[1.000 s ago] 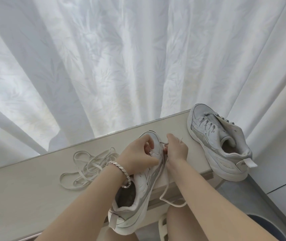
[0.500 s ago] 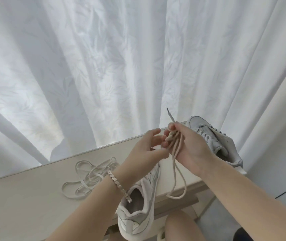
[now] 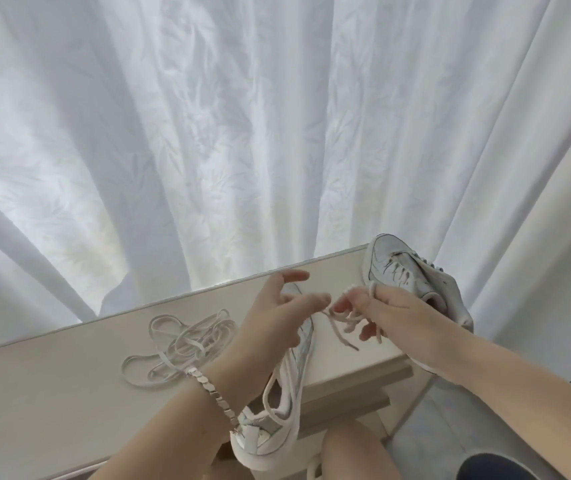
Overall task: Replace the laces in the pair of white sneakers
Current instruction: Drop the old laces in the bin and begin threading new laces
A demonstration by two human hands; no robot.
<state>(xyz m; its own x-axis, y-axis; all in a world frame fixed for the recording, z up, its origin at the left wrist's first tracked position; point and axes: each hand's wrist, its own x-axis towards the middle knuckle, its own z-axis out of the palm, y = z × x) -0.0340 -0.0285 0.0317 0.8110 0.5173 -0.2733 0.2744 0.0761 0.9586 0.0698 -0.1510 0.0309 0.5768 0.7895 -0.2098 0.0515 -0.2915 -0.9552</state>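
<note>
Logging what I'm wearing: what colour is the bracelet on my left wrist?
Silver: the bracelet is a chain of small flat links, clearest in the head view.

The curtain (image 3: 208, 133) is seen to be white, patterned with a faint tone-on-tone leaf print, and brighter where light passes through. The table (image 3: 52, 393) is coloured a plain pale cream-beige. The near sneaker (image 3: 287, 403) is shown as white with silvery-grey side panels. The far sneaker (image 3: 402, 268) is white too, its toe edged by a thin dark line. The lace (image 3: 339, 323) between them is tinted off-white with a darker tip; the loose laces (image 3: 180, 344) are a cleaner white. The bracelet (image 3: 213, 393) is silver-toned — the floor (image 3: 426, 427) pale grey.
</note>
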